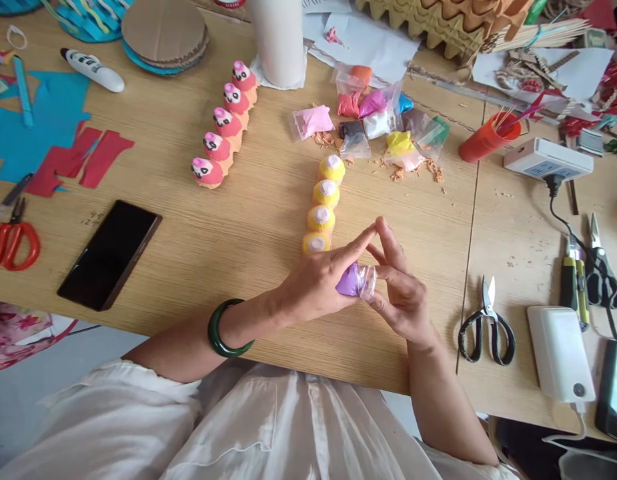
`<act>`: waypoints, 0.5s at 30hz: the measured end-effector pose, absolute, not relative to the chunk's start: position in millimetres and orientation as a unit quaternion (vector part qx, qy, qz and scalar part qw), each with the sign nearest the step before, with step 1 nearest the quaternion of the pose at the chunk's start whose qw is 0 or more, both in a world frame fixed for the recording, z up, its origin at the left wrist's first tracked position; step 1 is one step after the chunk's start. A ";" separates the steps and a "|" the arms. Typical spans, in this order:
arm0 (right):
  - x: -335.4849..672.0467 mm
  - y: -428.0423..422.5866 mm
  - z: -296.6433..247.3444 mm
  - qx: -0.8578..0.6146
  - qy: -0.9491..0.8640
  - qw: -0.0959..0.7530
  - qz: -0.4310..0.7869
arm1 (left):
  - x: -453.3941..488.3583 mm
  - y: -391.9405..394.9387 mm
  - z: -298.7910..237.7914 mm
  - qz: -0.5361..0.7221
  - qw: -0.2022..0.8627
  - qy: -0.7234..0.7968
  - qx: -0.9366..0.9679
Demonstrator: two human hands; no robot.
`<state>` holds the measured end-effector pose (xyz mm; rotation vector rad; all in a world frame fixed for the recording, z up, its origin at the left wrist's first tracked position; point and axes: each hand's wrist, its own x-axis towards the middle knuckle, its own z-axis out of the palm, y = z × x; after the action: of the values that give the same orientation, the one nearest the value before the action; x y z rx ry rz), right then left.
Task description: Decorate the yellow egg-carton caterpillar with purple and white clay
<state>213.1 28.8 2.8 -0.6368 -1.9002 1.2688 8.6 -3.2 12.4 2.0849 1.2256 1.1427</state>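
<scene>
Purple clay in a small clear plastic bag [349, 280] is held between both hands near the table's front edge. My left hand [312, 285], with a dark green bangle [215, 331] on its wrist, is closed around the clay end. The fingers of my right hand [404, 297] grip the loose clear end of the bag. Both hands' fingertips meet above it. Just beyond my left hand runs a row of yellow clay-covered egg-carton bumps [321, 219] with pale tops; its near end is hidden by the hand.
Left of the hands are a pink-and-white egg-carton row [217, 145], a phone [109, 255] and red scissors [13, 239]. Bagged clays [372, 103] lie at the back. To the right are an orange cup [483, 141], black-handled scissors [487, 323] and a white power bank [561, 353].
</scene>
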 end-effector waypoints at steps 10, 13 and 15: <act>212.0 31.0 13.5 -0.226 -0.738 0.347 0.533 | 2.6 -5.4 20.0 0.368 0.324 0.462 0.739; 213.5 31.4 14.7 -0.241 -0.728 0.356 0.534 | 3.0 -6.7 21.3 0.376 0.303 0.459 0.746; 215.8 33.4 11.4 -0.244 -0.718 0.370 0.537 | 3.6 -8.3 22.4 0.362 0.300 0.478 0.742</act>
<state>215.8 33.4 11.4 -0.6247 -1.8416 1.3767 3.6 -8.3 22.4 1.9709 1.2682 0.9600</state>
